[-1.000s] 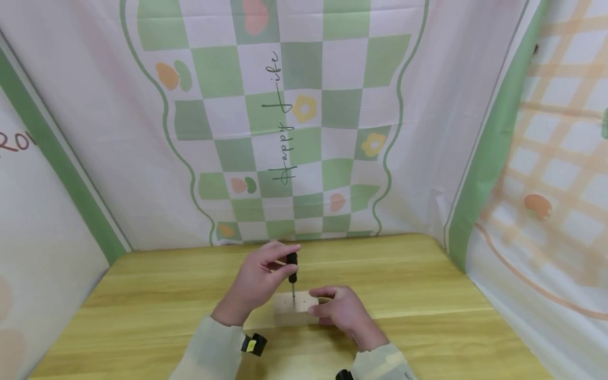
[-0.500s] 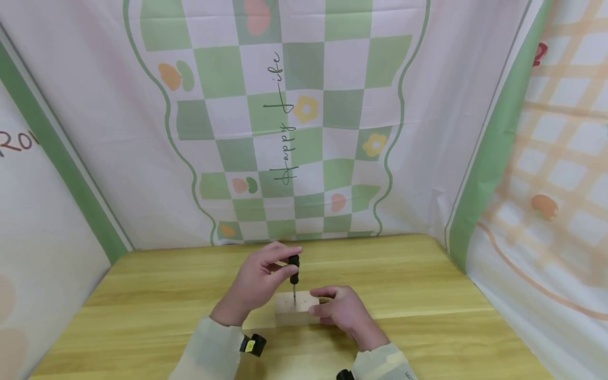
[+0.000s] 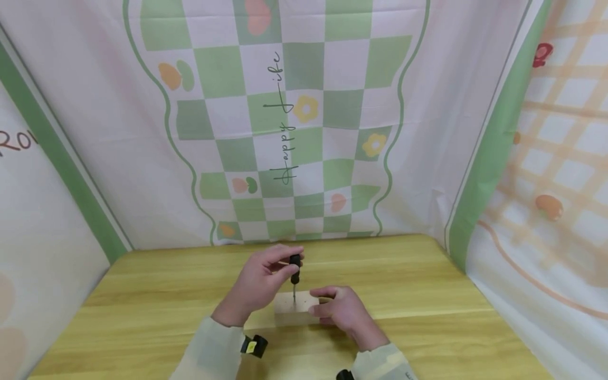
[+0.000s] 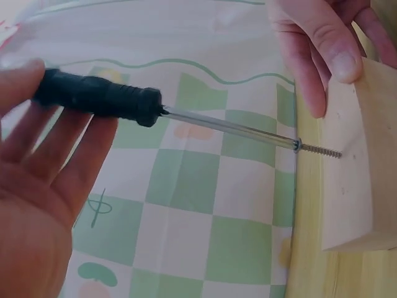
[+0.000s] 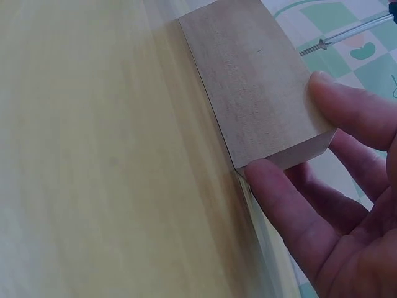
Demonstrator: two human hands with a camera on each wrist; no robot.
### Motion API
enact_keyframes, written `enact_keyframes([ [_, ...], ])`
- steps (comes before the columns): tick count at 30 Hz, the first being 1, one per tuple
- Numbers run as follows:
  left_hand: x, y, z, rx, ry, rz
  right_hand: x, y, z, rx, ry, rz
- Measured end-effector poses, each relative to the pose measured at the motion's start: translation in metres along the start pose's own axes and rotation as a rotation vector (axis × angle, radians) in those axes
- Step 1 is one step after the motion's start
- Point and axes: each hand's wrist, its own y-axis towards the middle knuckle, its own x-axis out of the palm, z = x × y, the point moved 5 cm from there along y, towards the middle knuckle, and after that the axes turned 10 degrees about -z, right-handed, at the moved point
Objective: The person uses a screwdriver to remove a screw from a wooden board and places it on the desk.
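My left hand (image 3: 256,282) pinches the black handle of a screwdriver (image 4: 99,96) between thumb and fingertips. The metal shaft points down, its tip at the head of a threaded screw (image 4: 317,150). The screw stands in the top face of a pale wooden block (image 4: 350,208), with much of its thread showing. Small marks like holes dot that face. At the block's right end, my right hand (image 3: 345,312) grips it with thumb and fingers. The right wrist view shows the fingertips around the end of the block (image 5: 260,87). How deep the screw sits is hidden.
The block rests on a wood-grain table (image 3: 404,279). Behind the table hangs a green-and-white checked cloth (image 3: 304,158), with an orange-checked cloth (image 3: 560,174) at the right. Black straps with small devices are on both wrists.
The left fingers have shifted slightly around the screwdriver handle, with more fingertip showing on its right side. The right hand and the block stay in place.
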Motion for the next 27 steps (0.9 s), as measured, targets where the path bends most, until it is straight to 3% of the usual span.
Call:
enact_keyframes([
  [3,-0.0002,0.0015,0.0011,-0.015,0.067,0.057,-0.0004,-0.0003,0.0002,-0.004,-0.006,-0.003],
  [6,0.0019,0.0024,0.0011,-0.021,0.091,0.072,-0.0005,-0.0007,0.0002,-0.004,-0.006,-0.005],
  [15,0.0028,0.0009,0.0000,0.022,0.056,-0.007,-0.0007,-0.0008,-0.0012,0.004,0.002,-0.008],
  [18,0.0015,0.0009,-0.0004,0.014,0.065,0.032,-0.0010,-0.0009,-0.0018,-0.003,-0.002,-0.009],
  [23,0.0015,-0.0006,0.0007,0.020,0.215,0.138,-0.0008,-0.0013,-0.0020,-0.014,0.001,-0.021],
  [27,0.0033,-0.0022,-0.0003,0.038,0.205,0.112,-0.0007,-0.0015,-0.0011,-0.007,0.004,-0.018],
])
